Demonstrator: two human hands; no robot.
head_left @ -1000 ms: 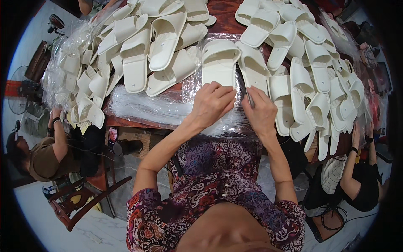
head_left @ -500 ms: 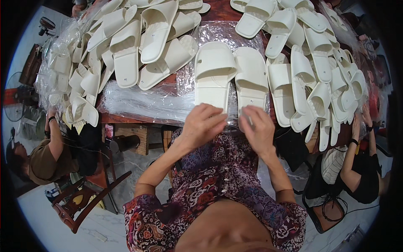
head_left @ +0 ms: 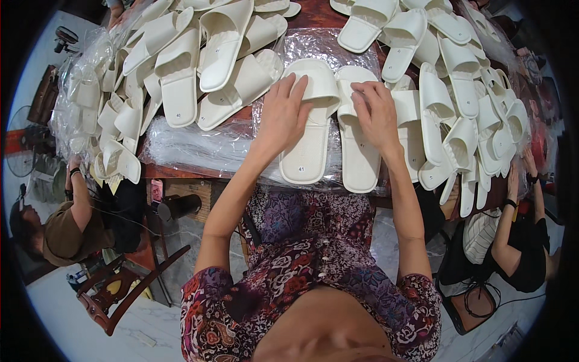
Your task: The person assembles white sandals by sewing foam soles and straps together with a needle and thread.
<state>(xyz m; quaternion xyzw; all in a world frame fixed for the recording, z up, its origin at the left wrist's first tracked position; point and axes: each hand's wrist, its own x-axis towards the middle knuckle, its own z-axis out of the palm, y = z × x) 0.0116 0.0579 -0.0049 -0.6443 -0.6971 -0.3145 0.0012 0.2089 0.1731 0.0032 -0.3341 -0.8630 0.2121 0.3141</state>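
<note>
A pair of cream-white slide slippers lies side by side in front of me, toes away and heels at the table's near edge. Over the left slipper (head_left: 304,154), my left hand (head_left: 283,117) rests along the outer side of the strap, its fingers stretched out and apart. My right hand (head_left: 378,117) lies on the outer side of the right slipper (head_left: 357,160), fingers loosely bent over the strap. Neither hand is gripping a slipper. Beneath the pair, clear plastic bags (head_left: 199,148) are spread on the dark red table (head_left: 316,18).
Heaped white slippers (head_left: 178,78) cover the table's left, and another heap (head_left: 461,78) fills the right. A co-worker (head_left: 66,223) sits at the left and another (head_left: 518,235) at the right. A wooden chair (head_left: 123,289) stands at lower left.
Both hands have moved forward from the heel ends to the straps. The heels now show in full. The slippers have stayed nearly in place.
</note>
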